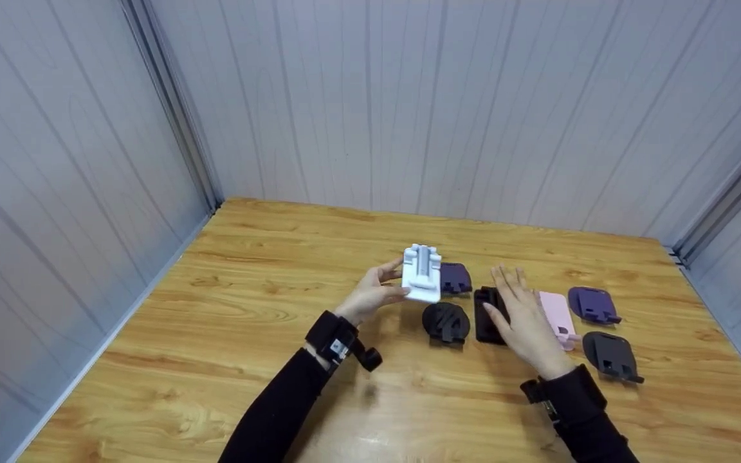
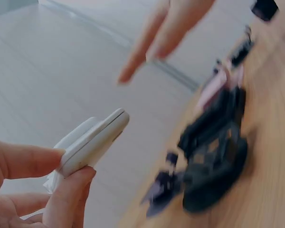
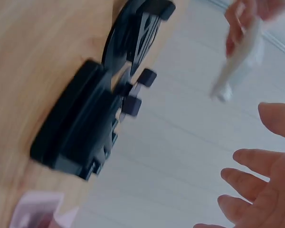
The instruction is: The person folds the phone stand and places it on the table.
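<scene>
My left hand (image 1: 370, 294) pinches a white folding phone stand (image 1: 422, 273) by its left edge, thumb on the near side. In the left wrist view the white stand (image 2: 90, 142) is seen edge-on between thumb and fingers, raised above the table. With fingers straight and nothing in it, my right hand (image 1: 525, 321) hovers over a black rectangular phone stand (image 1: 486, 321) and a pink one (image 1: 557, 312), partly covering both. The right wrist view shows the hand's spread fingers (image 3: 249, 183) apart from the black stand (image 3: 80, 118).
A purple stand (image 1: 455, 278) lies partly behind the white one, with a round black stand (image 1: 446, 323) nearer me. Farther right lie another purple stand (image 1: 592, 303) and a dark grey one (image 1: 612, 354). Pale panel walls (image 1: 409, 109) enclose the wooden table (image 1: 248, 308).
</scene>
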Demonstrator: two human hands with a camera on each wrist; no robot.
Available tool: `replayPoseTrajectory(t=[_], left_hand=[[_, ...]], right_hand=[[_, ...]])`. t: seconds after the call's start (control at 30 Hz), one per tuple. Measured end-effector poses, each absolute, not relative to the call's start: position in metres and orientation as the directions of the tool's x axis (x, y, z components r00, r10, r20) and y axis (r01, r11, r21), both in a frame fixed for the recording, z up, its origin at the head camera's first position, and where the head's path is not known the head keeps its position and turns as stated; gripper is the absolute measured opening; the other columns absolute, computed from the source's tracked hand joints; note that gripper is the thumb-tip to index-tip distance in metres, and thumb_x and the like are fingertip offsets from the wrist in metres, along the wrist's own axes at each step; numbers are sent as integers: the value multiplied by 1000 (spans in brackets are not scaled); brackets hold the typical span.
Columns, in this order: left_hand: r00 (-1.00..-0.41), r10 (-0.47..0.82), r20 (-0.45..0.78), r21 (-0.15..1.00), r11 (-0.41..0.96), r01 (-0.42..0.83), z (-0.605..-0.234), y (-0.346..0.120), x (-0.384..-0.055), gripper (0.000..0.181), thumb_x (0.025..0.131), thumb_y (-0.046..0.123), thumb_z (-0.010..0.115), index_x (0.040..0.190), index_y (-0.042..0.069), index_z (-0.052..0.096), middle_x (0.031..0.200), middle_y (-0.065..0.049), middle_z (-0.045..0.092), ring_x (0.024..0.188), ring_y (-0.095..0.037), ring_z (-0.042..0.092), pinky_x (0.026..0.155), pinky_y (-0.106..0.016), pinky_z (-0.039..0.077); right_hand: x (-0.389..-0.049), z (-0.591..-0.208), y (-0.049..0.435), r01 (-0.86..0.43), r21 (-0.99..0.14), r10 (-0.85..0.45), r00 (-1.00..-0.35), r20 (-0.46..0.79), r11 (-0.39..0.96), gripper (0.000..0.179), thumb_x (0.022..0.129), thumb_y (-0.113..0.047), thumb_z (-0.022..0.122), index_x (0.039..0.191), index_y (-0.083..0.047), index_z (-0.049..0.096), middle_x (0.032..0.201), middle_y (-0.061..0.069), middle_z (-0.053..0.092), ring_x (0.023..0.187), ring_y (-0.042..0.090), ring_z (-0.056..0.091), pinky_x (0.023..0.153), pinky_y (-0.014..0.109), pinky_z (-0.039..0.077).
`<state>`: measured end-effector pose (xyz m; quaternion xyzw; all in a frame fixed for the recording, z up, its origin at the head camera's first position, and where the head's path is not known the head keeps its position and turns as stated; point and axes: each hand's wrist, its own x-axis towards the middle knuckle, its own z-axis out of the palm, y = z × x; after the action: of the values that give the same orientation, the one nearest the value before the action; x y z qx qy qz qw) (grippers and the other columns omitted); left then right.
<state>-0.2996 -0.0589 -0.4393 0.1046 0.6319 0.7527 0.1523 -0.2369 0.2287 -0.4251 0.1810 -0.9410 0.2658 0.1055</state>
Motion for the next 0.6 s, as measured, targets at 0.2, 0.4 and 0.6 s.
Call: replayPoseTrajectory(t=[0.2,0.4,0.6], left_hand=[[-934,350,-75,997,-3,-81,-457,-79,-311,75,95,-19,55,163,-8,24,154,-35,47,130,-42,62,101,-32,59],[-928,334,-162,987,43,-157,-465,-86,-318,77,94,-20,54,163,-7,23,156,-35,45,134,-44,58,104,-35,58],[-933,298,-204,976,133,-171,-472,-88,-319,74,92,-19,57,161,-8,31,156,-31,48,132,-41,60,105,-36,57]], right_hand=[[-239,-424,241,-385,-446,-269,-915,302,808,64,111,-15,55,165,6,26,170,32,20,159,53,8,125,74,8],[-242,-427,244,-381,-436,-267,-915,302,815,64,111,-15,55,165,6,26,170,33,20,159,53,8,126,74,6],[-244,-427,244,-374,-436,-267,-920,288,818,66,110,-15,57,165,7,25,170,33,19,159,53,7,125,75,8]])
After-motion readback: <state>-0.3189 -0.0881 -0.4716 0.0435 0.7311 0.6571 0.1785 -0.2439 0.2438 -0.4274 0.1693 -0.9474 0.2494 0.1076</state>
